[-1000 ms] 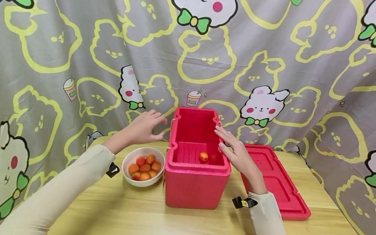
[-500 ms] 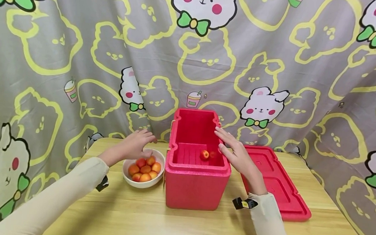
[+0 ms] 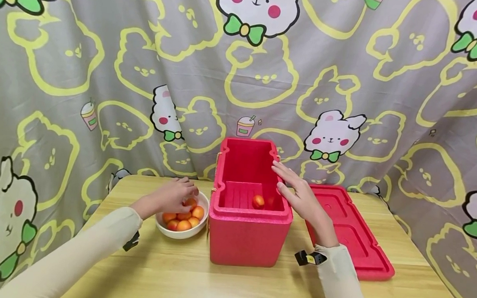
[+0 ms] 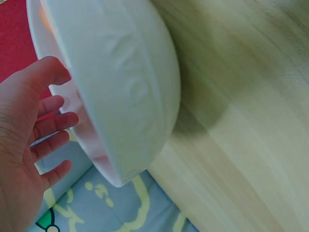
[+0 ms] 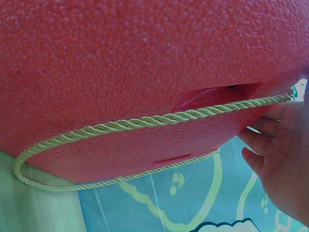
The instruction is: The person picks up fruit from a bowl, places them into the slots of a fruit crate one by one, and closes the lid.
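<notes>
In the head view, a white bowl [image 3: 180,235] holds several orange-red apricots [image 3: 183,225] on the left of the table. My left hand [image 3: 174,197] is over the bowl's far left part, its fingertips dipping in and hiding some of the fruit. The left wrist view has the thumb and fingers [image 4: 53,123] apart and bent loosely at the bowl's rim, with no fruit seen between them. One apricot [image 3: 258,201] lies inside the red foam box [image 3: 249,241]. My right hand [image 3: 301,196] rests on that box's right rim with fingers extended.
A red lid [image 3: 358,238] lies flat on the wooden table [image 3: 165,272], right of the box. A twisted gold cord [image 5: 159,120] loops along the box's side. Behind the table hangs a grey patterned curtain [image 3: 202,74].
My left hand has come down and left from beside the box into the bowl. The apricot inside the box has rolled slightly. My right hand stays on the rim.
</notes>
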Demonstrator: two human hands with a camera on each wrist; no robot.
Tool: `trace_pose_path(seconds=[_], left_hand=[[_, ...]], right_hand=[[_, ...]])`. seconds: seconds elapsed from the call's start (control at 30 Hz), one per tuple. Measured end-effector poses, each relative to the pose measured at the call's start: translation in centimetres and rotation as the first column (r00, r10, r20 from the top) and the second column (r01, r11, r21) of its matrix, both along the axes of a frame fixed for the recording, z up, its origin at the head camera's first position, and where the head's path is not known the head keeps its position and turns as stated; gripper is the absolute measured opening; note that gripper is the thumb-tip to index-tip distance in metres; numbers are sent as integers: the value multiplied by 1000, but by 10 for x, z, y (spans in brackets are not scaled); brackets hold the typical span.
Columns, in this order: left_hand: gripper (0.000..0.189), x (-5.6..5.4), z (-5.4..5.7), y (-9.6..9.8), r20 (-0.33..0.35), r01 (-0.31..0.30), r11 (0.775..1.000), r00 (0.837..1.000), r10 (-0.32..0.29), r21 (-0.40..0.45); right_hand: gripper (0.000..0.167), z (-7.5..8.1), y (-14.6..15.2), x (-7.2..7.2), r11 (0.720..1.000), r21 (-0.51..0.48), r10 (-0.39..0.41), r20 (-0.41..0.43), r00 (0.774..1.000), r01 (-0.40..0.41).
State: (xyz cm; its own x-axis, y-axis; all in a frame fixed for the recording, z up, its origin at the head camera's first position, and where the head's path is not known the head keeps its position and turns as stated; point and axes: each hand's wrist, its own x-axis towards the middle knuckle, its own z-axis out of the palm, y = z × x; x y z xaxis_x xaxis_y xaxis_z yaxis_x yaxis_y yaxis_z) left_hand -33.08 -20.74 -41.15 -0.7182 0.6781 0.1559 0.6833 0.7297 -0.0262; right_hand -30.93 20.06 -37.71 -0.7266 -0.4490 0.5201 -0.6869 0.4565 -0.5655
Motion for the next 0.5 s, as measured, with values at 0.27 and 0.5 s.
trace_pose_path(seconds=[0.27, 0.5], left_hand=[[35, -2, -9, -1, 3, -3, 1000, 1000, 3, -15], [32, -3, -10, 1, 5, -3, 1000, 1000, 4, -24]], right_hand=[[58, 0, 0, 0, 1000, -1, 3, 8, 1000, -3], [58, 0, 0, 0, 1000, -6, 7, 16, 1000, -7]])
